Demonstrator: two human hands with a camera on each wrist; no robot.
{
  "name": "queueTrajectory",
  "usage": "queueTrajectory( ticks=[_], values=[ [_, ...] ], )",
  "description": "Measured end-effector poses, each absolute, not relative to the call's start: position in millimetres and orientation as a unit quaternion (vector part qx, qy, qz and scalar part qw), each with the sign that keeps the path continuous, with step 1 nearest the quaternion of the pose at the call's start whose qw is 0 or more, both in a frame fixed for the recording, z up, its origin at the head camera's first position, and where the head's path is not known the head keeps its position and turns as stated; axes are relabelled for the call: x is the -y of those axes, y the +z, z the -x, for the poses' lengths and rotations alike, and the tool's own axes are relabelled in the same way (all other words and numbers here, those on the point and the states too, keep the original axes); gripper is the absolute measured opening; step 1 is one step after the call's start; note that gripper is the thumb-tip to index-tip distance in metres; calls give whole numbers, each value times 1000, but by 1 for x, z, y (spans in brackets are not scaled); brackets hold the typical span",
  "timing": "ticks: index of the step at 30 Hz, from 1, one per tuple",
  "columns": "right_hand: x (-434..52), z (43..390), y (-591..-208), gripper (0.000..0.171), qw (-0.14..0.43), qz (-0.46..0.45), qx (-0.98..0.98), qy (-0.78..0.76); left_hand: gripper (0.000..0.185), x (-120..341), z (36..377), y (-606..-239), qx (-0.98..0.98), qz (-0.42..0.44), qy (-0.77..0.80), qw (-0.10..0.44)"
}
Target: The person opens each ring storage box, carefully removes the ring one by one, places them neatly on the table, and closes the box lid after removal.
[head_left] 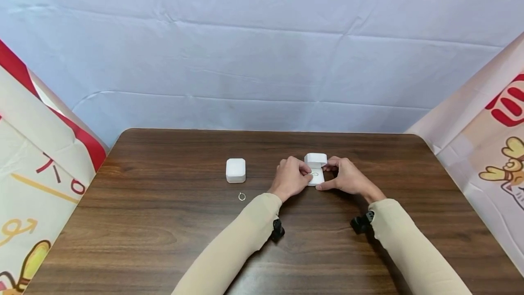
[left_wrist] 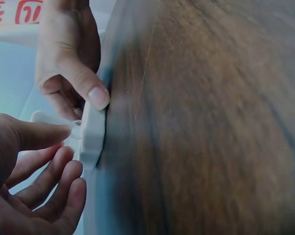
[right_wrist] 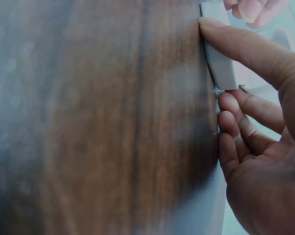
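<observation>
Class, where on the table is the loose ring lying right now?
In the head view, the loose ring lies on the table, just in front of the closed box and to the left of the left hand.

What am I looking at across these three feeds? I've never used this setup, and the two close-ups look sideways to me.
No machine here: a person works bare-handed. The wide picture comes from a head camera; the two close-ups come from cameras on each wrist, so the table appears turned. On the brown table sit a closed white box, a loose ring in front of it, and an open white ring box. The right hand grips the open box, thumb on its base. The left hand pinches a ring at the box's cushion; whether the ring is seated is unclear.
</observation>
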State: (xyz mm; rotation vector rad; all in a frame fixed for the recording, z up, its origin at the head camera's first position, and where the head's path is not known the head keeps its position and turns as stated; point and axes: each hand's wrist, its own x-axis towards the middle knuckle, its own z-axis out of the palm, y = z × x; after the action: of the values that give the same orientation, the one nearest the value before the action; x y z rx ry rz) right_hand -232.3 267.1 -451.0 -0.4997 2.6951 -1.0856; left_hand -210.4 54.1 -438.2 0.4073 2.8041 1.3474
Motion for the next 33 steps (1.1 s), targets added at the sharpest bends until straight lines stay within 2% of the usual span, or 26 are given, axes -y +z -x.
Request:
queueTrajectory(
  ticks=[14, 33],
  values=[
    [-267, 233, -451, 41, 95, 172, -911, -364, 9, -63, 213, -446, -896, -107, 431, -5],
    [-267, 232, -450, 42, 105, 169, -906, -373, 14, -67, 213, -451, -882, -118, 457, 9]
  ],
)
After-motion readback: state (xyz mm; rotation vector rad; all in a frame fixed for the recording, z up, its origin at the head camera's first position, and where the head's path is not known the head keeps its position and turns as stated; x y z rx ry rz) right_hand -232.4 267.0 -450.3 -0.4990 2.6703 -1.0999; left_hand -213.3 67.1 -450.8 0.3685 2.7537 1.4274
